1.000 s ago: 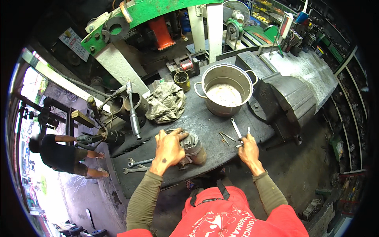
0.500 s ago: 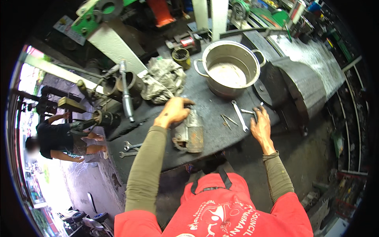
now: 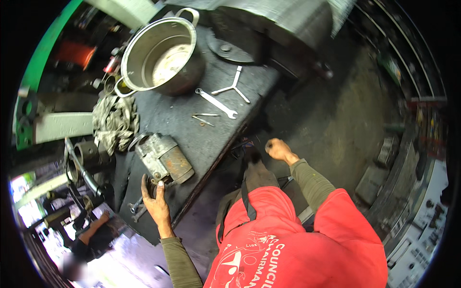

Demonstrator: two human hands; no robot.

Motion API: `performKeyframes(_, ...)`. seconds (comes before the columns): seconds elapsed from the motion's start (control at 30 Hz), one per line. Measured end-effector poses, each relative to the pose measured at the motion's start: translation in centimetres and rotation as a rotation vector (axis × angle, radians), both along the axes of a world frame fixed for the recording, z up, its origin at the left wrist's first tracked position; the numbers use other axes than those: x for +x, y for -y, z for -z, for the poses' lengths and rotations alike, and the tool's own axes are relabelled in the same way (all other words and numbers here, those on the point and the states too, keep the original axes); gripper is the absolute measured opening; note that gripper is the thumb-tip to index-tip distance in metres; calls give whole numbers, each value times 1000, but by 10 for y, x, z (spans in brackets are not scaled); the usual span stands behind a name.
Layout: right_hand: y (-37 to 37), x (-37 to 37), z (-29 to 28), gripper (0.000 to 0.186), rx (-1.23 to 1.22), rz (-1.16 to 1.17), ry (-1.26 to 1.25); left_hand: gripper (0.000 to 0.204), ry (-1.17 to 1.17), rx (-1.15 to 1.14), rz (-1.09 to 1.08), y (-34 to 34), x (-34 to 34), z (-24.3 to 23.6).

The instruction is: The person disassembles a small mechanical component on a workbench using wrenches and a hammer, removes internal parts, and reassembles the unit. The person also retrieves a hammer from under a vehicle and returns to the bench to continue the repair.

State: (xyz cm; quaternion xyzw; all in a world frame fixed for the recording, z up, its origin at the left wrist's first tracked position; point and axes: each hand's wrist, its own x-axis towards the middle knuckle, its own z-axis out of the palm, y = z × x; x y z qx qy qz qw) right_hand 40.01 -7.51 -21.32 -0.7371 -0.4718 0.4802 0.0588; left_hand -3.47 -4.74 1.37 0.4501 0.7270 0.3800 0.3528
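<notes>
A worn cylindrical motor, like a starter motor (image 3: 163, 157), lies on its side near the dark bench's front edge. My left hand (image 3: 157, 205) is at its near end, thumb and fingers apart around a small dark part; I cannot tell whether they touch it. Beyond the bench edge, my right hand (image 3: 280, 150) hangs in the air with curled, dark-stained fingers; whether anything is inside is hidden. On the bench top lie a three-armed Y wrench (image 3: 234, 87), a combination wrench (image 3: 217, 104) and thin bolts or rods (image 3: 206, 115).
A big two-handled metal pot (image 3: 189, 79) stands at the back of the bench (image 3: 192, 132). Left of the motor are a crumpled grey cloth (image 3: 114, 122) and more wrenches (image 3: 138, 208). A large metal housing (image 3: 273, 29) occupies the far right. Another person (image 3: 93, 237) is at the lower left.
My view has turned, so the bench appears rotated. My left hand went from the motor's top to its near end. My right hand left the Y wrench and moved off the bench.
</notes>
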Motion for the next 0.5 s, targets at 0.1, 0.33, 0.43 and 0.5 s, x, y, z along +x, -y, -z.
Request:
performKeyframes(0.1, 20, -12, 15, 29, 73, 438, -71, 68, -116, 42, 36, 0, -1, 18)
performKeyframes(0.33, 139, -58, 45, 24, 81, 611, -154, 33, 16, 209, 12, 3, -31, 58)
performKeyframes(0.43, 203, -66, 67, 26, 52, 593, -104, 31, 24, 192, 1, 11, -38, 59)
performKeyframes(0.5, 247, -65, 83, 22, 60, 700, -109, 35, 63, 191, 14, 13, -39, 57)
